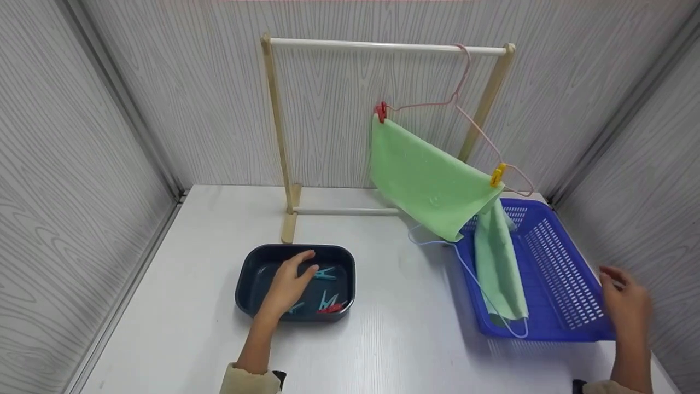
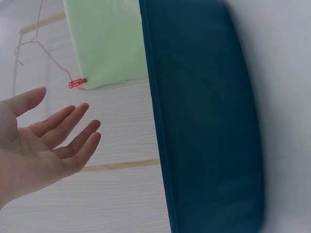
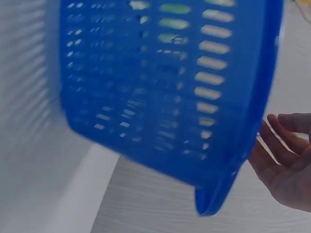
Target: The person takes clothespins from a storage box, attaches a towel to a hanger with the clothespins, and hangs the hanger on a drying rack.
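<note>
My left hand (image 1: 290, 282) hovers above a dark blue tray (image 1: 249, 262), thumb and fingers apart with nothing between them. In the tray lie several teal clothespins (image 1: 324, 273) and a red clothespin (image 1: 331, 308). My right hand (image 1: 629, 301) is beside the right rim of a blue perforated basket (image 1: 566, 273), fingers loosely bent and holding nothing; whether it touches the rim I cannot tell. A green cloth (image 1: 426, 175) hangs tilted from a pink hanger (image 1: 456, 101), held by a red clothespin (image 1: 381, 112) and a yellow clothespin (image 1: 497, 175).
The hanger hooks over the top bar of a wooden rack (image 1: 383, 45) at the back. Another green cloth (image 1: 497, 262) and a light blue hanger (image 1: 470, 273) lie partly in the basket. Grey wood-patterned walls (image 1: 109, 164) enclose the white table (image 1: 404, 306).
</note>
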A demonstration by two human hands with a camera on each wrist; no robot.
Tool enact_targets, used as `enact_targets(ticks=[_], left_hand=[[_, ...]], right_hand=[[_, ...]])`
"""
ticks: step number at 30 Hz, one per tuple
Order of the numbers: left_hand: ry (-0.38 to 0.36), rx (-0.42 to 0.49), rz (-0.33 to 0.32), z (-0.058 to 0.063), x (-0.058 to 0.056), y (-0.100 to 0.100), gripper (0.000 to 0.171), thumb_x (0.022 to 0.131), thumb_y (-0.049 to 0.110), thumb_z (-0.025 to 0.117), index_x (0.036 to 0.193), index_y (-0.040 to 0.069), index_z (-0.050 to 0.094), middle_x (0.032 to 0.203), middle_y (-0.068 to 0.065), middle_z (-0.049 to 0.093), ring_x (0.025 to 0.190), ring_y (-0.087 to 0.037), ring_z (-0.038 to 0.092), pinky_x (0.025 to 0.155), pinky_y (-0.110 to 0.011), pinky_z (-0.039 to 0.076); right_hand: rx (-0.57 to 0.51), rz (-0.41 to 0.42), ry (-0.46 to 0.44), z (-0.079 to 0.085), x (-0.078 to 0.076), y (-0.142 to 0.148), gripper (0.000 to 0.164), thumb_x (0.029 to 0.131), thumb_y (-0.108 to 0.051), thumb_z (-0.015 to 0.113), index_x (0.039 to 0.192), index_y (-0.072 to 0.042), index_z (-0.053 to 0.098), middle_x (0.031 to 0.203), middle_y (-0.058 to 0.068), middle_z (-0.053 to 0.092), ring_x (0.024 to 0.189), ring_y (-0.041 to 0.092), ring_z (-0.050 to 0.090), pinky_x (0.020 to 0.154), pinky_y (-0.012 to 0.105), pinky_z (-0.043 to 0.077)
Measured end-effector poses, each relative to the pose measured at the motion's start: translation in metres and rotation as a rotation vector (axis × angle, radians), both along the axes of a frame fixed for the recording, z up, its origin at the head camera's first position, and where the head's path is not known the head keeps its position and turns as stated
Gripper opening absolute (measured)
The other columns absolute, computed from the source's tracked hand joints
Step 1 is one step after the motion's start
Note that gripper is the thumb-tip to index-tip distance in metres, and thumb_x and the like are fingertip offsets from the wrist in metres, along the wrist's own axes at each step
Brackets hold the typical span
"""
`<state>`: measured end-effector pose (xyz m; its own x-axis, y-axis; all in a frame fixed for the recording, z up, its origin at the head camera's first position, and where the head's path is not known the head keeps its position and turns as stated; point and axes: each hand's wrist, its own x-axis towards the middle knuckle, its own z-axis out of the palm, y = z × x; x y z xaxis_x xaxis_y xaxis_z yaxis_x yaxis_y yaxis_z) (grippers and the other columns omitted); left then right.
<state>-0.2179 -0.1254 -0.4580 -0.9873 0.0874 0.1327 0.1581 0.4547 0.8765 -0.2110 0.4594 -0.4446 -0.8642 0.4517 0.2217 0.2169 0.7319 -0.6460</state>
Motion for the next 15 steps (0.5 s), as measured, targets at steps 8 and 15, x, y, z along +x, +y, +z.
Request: enact_targets(ticks=[8,15], left_hand=[[0.011,-0.001,0.001,-0.005,0.003,-0.002,0.039,0.093,0.014,0.054,0.127,-0.004,0.049,0.126,-0.017,0.052,0.122,-0.033,0.039,0.101,-0.048,0.027],[-0.008,0.014,0.010,-0.006,0.008,-0.003,0.039,0.094,0.015,0.054,0.127,-0.004,0.049,0.126,-0.016,0.052,0.122,-0.033,0.039,0.100,-0.048,0.028]], right_hand=[[0.165,0.188,0.036,-0.040,-0.007,0.038,0.031,0.093,-0.008,0.049,0.118,0.010,0.051,0.114,0.039,0.046,0.103,0.054,0.043,0.082,0.060,0.033],[0.161,0.313,-0.044,-0.050,-0.014,0.046,0.042,0.096,-0.016,0.046,0.129,0.009,0.041,0.112,0.044,0.043,0.098,0.058,0.045,0.076,0.064,0.034]])
